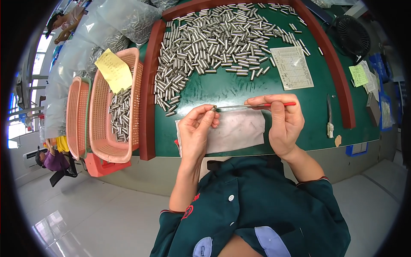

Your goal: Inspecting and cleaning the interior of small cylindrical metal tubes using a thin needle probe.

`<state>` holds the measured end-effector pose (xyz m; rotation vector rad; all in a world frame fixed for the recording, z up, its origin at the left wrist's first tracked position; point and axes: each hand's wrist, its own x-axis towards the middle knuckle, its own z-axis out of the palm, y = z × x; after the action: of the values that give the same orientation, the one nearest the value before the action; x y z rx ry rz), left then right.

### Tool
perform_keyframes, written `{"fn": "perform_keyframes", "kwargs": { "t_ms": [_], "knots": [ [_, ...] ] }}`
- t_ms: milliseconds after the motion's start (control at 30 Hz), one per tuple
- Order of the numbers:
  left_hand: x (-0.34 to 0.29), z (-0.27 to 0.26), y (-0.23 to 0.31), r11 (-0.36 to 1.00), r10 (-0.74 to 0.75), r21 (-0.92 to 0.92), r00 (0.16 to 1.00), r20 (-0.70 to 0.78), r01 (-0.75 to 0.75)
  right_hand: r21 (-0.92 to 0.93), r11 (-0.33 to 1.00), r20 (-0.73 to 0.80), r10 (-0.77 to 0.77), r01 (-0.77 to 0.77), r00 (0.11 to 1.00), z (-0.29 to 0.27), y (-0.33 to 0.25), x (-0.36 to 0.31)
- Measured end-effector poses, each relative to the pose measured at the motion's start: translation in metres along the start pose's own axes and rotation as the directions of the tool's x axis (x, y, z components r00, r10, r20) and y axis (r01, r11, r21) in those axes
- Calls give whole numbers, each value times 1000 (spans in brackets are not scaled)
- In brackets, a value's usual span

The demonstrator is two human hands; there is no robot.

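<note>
Between the thumb and forefinger of my left hand [195,132] is a small metal cylinder [214,109], largely covered by the fingertips. My right hand [284,124] grips a thin metal tool with a red handle [282,103]; whether it is a file or a screwdriver I cannot make out. The tool's slim shaft points left, its tip at the cylinder's end. Below both hands a stained white cloth [239,137] lies on the green tabletop [239,88]. Beyond them spreads a large heap of shiny metal cylinders [214,40].
Dark red rails [147,90] border the work area. At left, a pink basket [136,103] holds cylinders and a yellow note [113,70]. Clear bags [132,21] stand behind it. A printed sheet [292,67], a knife-like tool [329,115] and a black fan [351,36] are at right.
</note>
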<state>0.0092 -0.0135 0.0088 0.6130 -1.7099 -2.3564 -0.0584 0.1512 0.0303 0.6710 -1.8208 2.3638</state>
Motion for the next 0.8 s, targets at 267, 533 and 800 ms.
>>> {"fn": "perform_keyframes", "kwargs": {
  "t_ms": [267,533,800],
  "knots": [
    [-1,-1,0,999,-21,32,999,29,20,14,992,-37,123,-123,992,0,-2,3],
    [-1,0,2,999,-29,35,999,15,29,102,992,-67,87,-80,994,-2,0,2],
    [0,1,2,998,-39,46,999,27,37,-6,1000,1,27,-27,1000,0,2,0]
  ]
}}
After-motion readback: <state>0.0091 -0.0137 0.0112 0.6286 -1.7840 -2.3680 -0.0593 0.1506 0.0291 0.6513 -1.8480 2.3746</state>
